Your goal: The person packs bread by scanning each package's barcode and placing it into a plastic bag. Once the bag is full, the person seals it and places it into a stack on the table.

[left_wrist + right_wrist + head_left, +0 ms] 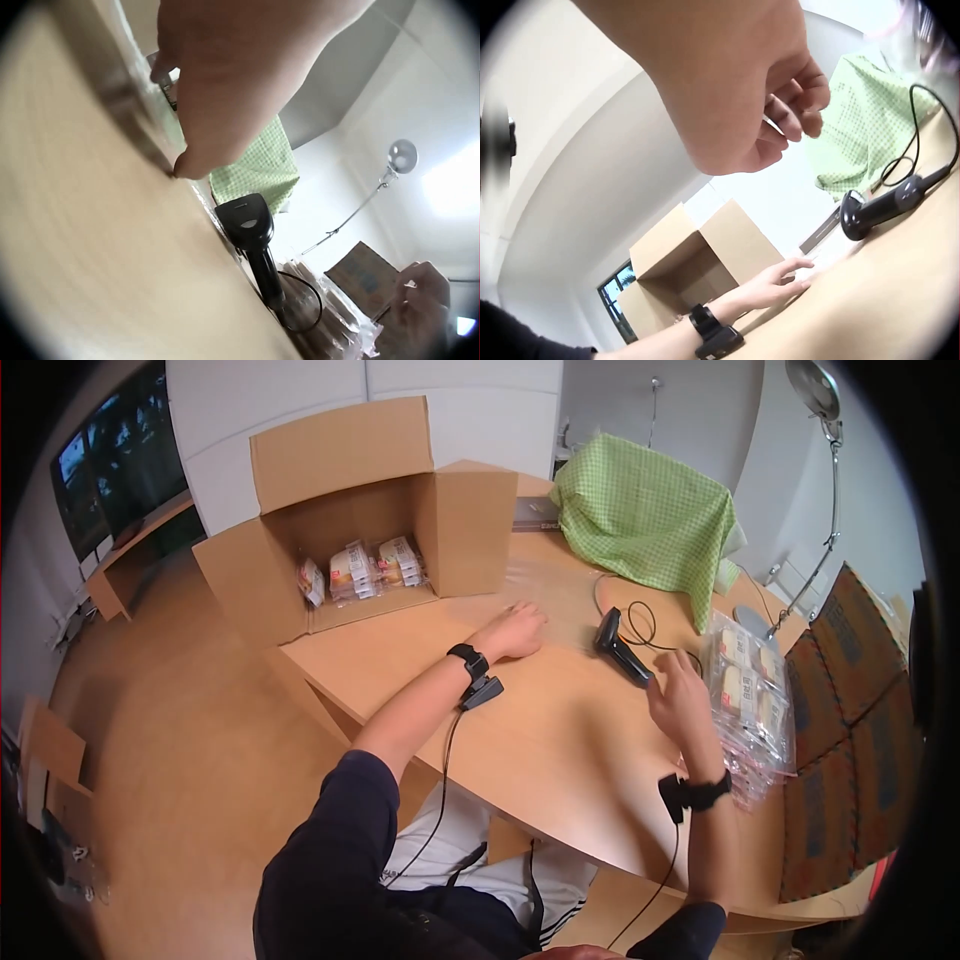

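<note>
My left hand (516,630) rests on the table with relaxed fingers, at the edge of a clear plastic sheet (565,592). In the right wrist view, that left hand (769,291) has its fingers loosely extended. My right hand (682,700) is raised over the table, fingers loosely curled and nothing visible in them. Between the hands lies a black handheld barcode scanner (622,648) with a cable. Just right of my right hand are clear bags of packaged food (752,685), stacked on one another. The scanner (252,229) also shows in the left wrist view.
An open cardboard box (475,535) on its side at the back left holds several similar packs (352,570). A green checked cloth (645,510) covers something at the back. Cardboard (850,750) lies along the right edge, with a desk lamp (833,490) behind.
</note>
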The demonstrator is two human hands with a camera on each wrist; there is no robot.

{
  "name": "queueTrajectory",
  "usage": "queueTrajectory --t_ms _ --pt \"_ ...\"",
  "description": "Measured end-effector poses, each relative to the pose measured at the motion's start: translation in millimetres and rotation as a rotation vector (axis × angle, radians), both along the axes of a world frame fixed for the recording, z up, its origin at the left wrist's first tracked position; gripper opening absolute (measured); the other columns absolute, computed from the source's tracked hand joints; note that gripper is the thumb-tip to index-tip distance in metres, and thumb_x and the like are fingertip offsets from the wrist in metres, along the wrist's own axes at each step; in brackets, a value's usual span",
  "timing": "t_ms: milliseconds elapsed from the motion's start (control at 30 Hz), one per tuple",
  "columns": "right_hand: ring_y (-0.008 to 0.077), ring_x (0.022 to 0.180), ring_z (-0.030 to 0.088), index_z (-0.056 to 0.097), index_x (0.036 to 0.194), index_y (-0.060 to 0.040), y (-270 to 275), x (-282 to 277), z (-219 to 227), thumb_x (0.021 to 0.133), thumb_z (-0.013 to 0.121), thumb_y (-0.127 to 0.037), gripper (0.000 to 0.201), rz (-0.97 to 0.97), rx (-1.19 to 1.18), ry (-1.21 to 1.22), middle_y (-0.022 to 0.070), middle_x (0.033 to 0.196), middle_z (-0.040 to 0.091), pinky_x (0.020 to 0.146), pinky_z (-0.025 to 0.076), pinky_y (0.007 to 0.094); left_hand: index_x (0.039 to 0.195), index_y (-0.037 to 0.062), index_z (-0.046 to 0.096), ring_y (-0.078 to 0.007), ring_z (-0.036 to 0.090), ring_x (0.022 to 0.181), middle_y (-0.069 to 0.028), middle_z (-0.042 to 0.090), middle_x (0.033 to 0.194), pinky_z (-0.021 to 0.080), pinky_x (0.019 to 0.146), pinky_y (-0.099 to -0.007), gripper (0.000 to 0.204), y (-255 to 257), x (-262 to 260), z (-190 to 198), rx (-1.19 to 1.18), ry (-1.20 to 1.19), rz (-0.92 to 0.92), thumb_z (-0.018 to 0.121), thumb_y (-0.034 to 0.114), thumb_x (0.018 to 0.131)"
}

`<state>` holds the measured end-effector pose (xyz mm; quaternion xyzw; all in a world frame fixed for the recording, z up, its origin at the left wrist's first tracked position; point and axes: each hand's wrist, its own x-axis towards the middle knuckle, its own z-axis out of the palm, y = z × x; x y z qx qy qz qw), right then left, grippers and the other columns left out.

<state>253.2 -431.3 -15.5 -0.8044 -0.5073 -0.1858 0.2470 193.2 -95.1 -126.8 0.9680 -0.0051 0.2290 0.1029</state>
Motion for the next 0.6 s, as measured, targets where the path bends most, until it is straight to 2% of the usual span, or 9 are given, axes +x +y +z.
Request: queueTrajectory --t_ms 100,133,200,233,300,367,433,467,600 --pt "0.0411 0.101 0.059 0.052 0.114 -0.0007 39 36 -21 0.079 0.066 -0.016 0.041 -0.043 -0.153 0.142 0.0214 0.11 0.059 0.085 0.049 0.0474 0.11 -0.0013 0.06 -0.0391 0.055 0.112 -0.0238 0.06 0.112 0.043 0.1 -0.0467 0.035 7 8 -8 -0.094 0.001 0.004 0.059 0.017 0.08" --pt "0.0411 0.101 0.059 0.052 0.114 -0.0007 50 44 -22 0.079 0.066 -0.016 0.041 -0.049 -0.148 0.137 0.0214 0.11 0.059 0.085 0.049 0.0474 0.11 -0.0013 0.06 -0.0394 0.055 0.111 -0.0244 0.06 0.112 0.043 0.099 -0.0465 0.035 10 12 -12 -0.155 -0.002 -0.016 0.061 0.019 0.081" --pt "0.041 0.119 0.052 0.046 0.126 -0.0002 68 54 -23 0.076 0.069 -0.022 0.059 -0.16 -0.393 0.236 0.024 0.124 0.056 0.098 0.046 0.0464 0.111 -0.0005 0.059 -0.0395 0.056 0.11 -0.0236 0.06 0.112 0.044 0.096 -0.0464 0.036 11 11 -18 -0.129 -0.031 -0.008 0.063 0.021 0.082" --pt "0.041 0.119 0.052 0.046 0.126 -0.0002 76 62 -32 0.076 0.069 -0.022 0.059 -0.166 -0.393 0.239 0.024 0.124 0.056 0.098 0.046 0.0464 0.112 0.0003 0.059 -0.0395 0.056 0.108 -0.0228 0.06 0.112 0.046 0.093 -0.0463 0.038 13 10 -21 -0.104 -0.058 0.003 0.065 0.023 0.082" --pt "0.0409 0.118 0.054 0.04 0.136 0.0025 86 77 -50 0.074 0.074 -0.026 0.076 -0.216 -0.461 0.187 0.028 0.125 0.056 0.099 0.045 0.0449 0.109 0.0015 0.06 -0.0382 0.058 0.105 -0.0203 0.062 0.109 0.047 0.09 -0.046 0.034 4 -2 -12 -0.105 -0.104 -0.009 0.065 0.024 0.084" --pt "0.0401 0.12 0.053 0.039 0.137 0.0021 92 81 -60 0.074 0.073 -0.024 0.075 -0.261 -0.454 0.189 0.0273 0.127 0.055 0.1 0.045 0.0457 0.106 0.0028 0.062 -0.0369 0.059 0.103 -0.0177 0.064 0.106 0.048 0.088 -0.0456 0.031 -1 -7 0 -0.097 -0.156 -0.038 0.066 0.025 0.085" --pt "0.0393 0.122 0.052 0.038 0.138 0.0017 95 80 -66 0.075 0.071 -0.022 0.075 -0.311 -0.451 0.198 0.0266 0.129 0.054 0.101 0.044 0.0464 0.098 0.0049 0.066 -0.0339 0.062 0.098 -0.0133 0.067 0.098 0.049 0.085 -0.045 0.02 0 -8 0 -0.13 -0.058 -0.013 0.064 0.022 0.087" --pt "0.0391 0.123 0.052 0.039 0.136 0.0016 96 80 -70 0.075 0.069 -0.019 0.071 -0.313 -0.437 0.205 0.0259 0.129 0.055 0.101 0.043 0.0466 0.091 0.005 0.068 -0.0328 0.063 0.094 -0.0123 0.068 0.093 0.05 0.084 -0.0445 0.015 0 -6 -4 -0.137 -0.105 -0.008 0.062 0.018 0.087" --pt "0.0395 0.126 0.049 0.04 0.132 -0.0018 100 79 -75 0.078 0.061 -0.007 0.058 -0.299 -0.447 0.293 0.0247 0.132 0.052 0.1 0.043 0.0508 0.092 0.0049 0.068 -0.0335 0.063 0.092 -0.0128 0.068 0.095 0.05 0.083 -0.0447 0.014 -6 -5 0 -0.186 -0.062 0.028 0.062 0.017 0.087"
